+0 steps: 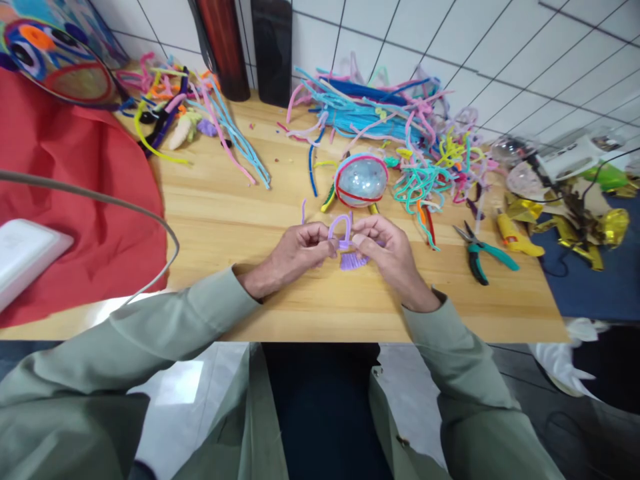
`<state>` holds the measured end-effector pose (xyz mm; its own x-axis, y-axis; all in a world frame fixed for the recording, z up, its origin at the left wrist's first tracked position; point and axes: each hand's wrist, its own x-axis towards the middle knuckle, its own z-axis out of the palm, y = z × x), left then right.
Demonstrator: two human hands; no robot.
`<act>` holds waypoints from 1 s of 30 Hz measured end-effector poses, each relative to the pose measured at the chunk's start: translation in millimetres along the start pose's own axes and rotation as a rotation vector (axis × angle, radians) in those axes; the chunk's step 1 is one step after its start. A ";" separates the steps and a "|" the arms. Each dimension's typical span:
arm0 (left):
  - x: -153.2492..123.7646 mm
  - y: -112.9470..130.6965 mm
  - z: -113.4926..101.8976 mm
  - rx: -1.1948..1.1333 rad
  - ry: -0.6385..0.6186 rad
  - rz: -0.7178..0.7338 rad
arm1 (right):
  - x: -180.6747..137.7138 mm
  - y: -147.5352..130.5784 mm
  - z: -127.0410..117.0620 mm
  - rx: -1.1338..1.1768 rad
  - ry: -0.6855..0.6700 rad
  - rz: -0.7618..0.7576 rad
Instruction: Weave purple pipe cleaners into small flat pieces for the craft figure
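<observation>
My left hand point(295, 257) and my right hand point(387, 253) meet over the wooden table point(225, 207), both pinching a purple pipe cleaner point(345, 243) bent into a loop with a coiled part below. Fingers of each hand are closed on it. Just beyond the hands lies a clear plastic ball point(361, 180) wrapped with a red pipe cleaner. Both sleeves are pale green.
Heaps of coloured pipe cleaners point(380, 113) cover the back of the table, with another bunch point(190, 113) at back left. Teal-handled pliers point(483, 253) and a yellow glue gun point(517, 237) lie at right. A red cloth point(75, 200) and white box point(25, 257) sit at left.
</observation>
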<state>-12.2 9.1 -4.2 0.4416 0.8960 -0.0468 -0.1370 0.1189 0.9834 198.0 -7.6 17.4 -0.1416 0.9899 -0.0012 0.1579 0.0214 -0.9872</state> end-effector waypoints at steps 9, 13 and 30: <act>2.3 -3.9 3.3 -0.172 0.084 -0.014 | -0.1 11.3 11.7 0.129 0.032 -0.012; 0.4 -5.8 3.9 -0.154 0.031 -0.019 | 0.0 13.2 13.2 0.142 0.049 -0.027; -3.3 -2.6 3.8 0.025 -0.011 0.088 | -1.6 12.5 14.2 0.236 0.020 0.003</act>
<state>-9.9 4.1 -5.9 0.4388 0.8976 0.0422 -0.1534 0.0285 0.9878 186.3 -10.9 2.8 -0.1213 0.9926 -0.0030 -0.0748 -0.0121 -0.9971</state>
